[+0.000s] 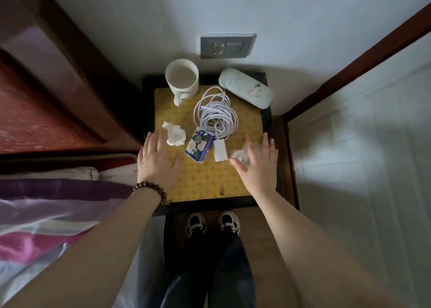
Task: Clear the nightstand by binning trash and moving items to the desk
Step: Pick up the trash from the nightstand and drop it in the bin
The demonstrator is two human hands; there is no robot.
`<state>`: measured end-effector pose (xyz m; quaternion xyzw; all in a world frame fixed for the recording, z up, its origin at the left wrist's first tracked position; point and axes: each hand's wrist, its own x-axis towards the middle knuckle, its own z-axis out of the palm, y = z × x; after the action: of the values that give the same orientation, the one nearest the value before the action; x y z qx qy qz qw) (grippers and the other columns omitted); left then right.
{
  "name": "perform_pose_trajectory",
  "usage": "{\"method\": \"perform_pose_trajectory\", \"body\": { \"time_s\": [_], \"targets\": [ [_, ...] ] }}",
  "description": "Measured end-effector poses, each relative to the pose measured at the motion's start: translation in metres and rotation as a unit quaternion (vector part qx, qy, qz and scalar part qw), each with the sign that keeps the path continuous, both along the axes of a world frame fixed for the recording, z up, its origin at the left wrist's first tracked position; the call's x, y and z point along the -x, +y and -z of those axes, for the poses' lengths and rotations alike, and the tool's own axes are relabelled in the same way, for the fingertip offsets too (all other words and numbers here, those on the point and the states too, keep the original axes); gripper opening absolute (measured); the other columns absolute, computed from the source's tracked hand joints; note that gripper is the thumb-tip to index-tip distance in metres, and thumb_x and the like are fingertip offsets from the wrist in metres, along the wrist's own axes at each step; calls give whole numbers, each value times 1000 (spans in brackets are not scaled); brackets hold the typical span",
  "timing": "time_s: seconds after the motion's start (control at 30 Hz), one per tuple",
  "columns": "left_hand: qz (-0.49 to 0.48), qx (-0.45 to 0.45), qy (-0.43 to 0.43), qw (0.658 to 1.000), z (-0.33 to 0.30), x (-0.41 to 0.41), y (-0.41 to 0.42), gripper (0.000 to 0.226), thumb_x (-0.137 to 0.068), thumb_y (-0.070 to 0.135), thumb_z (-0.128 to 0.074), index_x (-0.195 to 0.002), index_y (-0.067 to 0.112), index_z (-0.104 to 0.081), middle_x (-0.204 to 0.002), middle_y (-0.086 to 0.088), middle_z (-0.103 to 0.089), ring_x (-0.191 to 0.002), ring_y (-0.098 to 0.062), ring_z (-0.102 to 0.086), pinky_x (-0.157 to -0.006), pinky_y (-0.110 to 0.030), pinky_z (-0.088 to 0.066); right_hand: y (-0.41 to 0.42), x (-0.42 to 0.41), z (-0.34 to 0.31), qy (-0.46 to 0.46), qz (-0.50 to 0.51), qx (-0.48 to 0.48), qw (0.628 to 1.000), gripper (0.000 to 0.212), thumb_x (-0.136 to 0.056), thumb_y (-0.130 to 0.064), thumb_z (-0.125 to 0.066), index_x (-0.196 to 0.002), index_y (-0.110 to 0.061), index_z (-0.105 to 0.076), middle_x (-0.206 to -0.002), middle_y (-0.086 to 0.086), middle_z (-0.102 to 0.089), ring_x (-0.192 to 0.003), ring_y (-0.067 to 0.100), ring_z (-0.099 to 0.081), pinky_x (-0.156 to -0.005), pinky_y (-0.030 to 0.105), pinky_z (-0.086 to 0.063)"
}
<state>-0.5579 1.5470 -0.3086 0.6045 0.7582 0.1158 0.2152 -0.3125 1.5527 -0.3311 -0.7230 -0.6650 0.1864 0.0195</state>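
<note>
The nightstand (210, 188) has a yellow patterned top inside a dark frame. On it stand a white mug (182, 79) at the back left and a pale green glasses case (245, 87) at the back right. A coiled lilac cable (217, 114) with a white charger plug (220, 150) lies in the middle. A crumpled white tissue (174, 133) and a small flowered tissue pack (199, 145) lie nearer the front. My left hand (157, 160) hovers open beside the tissue. My right hand (257, 165) is spread open over a clear crumpled plastic wrapper (240, 154).
A bed with a red-brown headboard (46, 97) and striped bedding (46, 214) lies to the left. A wall socket (226, 46) sits above the nightstand. A white door (361, 156) in a brown frame stands to the right. My shoes (212, 223) are at the nightstand's front.
</note>
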Motion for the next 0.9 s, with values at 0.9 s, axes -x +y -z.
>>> {"method": "perform_pose_trajectory", "body": {
  "time_s": [0.9],
  "targets": [
    [-84,-140,-41,986,-101,13,-8,48,-80,23,-68,-124,13,-53,-112,-8,-59,-101,-29,-52,-85,-43,-47,29,23,-127,161,-40,-86,982,29,-90,-31,-54,-116,-18,-58,-100,-4,-61,-84,7,-54,-62,10,-34]
  ]
}}
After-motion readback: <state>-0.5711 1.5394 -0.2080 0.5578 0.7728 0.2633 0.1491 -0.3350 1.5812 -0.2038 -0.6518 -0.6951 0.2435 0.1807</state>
